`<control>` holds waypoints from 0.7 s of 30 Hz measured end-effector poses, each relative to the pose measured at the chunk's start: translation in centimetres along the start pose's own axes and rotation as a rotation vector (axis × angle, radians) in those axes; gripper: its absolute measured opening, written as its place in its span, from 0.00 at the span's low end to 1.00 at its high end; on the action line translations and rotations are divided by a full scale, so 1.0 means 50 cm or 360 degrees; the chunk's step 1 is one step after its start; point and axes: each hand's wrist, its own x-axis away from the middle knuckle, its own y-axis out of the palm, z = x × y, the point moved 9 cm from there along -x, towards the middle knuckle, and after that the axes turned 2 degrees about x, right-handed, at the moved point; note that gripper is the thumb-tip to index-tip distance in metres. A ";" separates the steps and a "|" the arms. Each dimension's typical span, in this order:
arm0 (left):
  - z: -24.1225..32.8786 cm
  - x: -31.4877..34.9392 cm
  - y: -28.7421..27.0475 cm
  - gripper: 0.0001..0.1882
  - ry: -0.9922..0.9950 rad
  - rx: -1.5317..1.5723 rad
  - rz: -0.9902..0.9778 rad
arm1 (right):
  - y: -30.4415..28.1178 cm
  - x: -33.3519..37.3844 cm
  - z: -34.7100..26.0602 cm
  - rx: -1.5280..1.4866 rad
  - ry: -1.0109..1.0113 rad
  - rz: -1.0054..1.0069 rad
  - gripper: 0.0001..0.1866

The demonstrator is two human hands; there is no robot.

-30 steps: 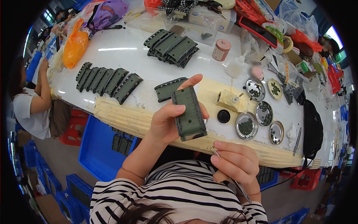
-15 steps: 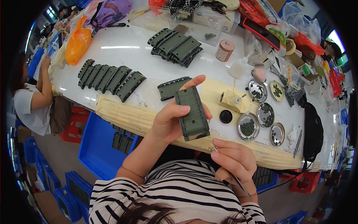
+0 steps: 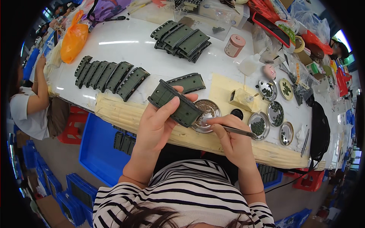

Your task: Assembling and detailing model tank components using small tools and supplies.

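Note:
My left hand (image 3: 150,129) grips a dark green curved plastic panel (image 3: 184,111) by its long edges, tilted over the near side of the table. Its ribbed border runs along the upper edge. Closed around slim metal tweezers (image 3: 240,131), my right hand (image 3: 236,147) is at the near rim of a round metal dish (image 3: 218,107) with tiny pieces in it. The tweezers' wider end points right; their tips are hidden at my fingers. Just behind the held panel lies another green panel (image 3: 193,82), partly covered by it.
Similar panels stand in a row (image 3: 108,77) at left and in a stack (image 3: 182,40) farther back. Small metal dishes (image 3: 269,126) of green bits, a black cap (image 3: 237,113) and a tape-wrapped block (image 3: 242,98) are at right. A blue bin (image 3: 97,148) sits below the table edge.
The panel has turned from nearly upright to a slant and shifted left. My right hand has risen with the tweezers to the metal dish, which was hidden before.

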 end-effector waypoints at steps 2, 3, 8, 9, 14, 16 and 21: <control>0.000 0.003 -0.005 0.17 -0.0003 0.0007 0.0029 | 0.007 -0.008 -0.005 0.0057 -0.0054 -0.0026 0.06; -0.001 0.006 -0.006 0.17 -0.0022 0.0039 0.0046 | 0.010 -0.010 -0.008 0.0085 -0.0081 -0.0038 0.06; 0.005 0.015 -0.011 0.23 0.0049 0.0035 0.0030 | 0.022 -0.011 -0.009 0.0143 -0.0131 -0.0043 0.06; 0.013 0.018 -0.006 0.25 0.0134 0.0004 0.0015 | 0.023 -0.012 -0.011 0.0160 -0.0143 -0.0040 0.06; 0.042 0.031 0.015 0.24 0.0382 -0.0150 0.0001 | 0.025 -0.012 -0.011 0.0152 -0.0192 -0.0030 0.06; 0.040 0.032 0.007 0.18 0.0358 -0.0210 0.0021 | 0.011 -0.012 -0.012 0.0019 -0.0198 0.0033 0.05; -0.032 0.030 0.037 0.09 -0.0145 -0.0118 -0.0270 | -0.058 -0.009 -0.026 -0.0491 -0.0267 0.0226 0.12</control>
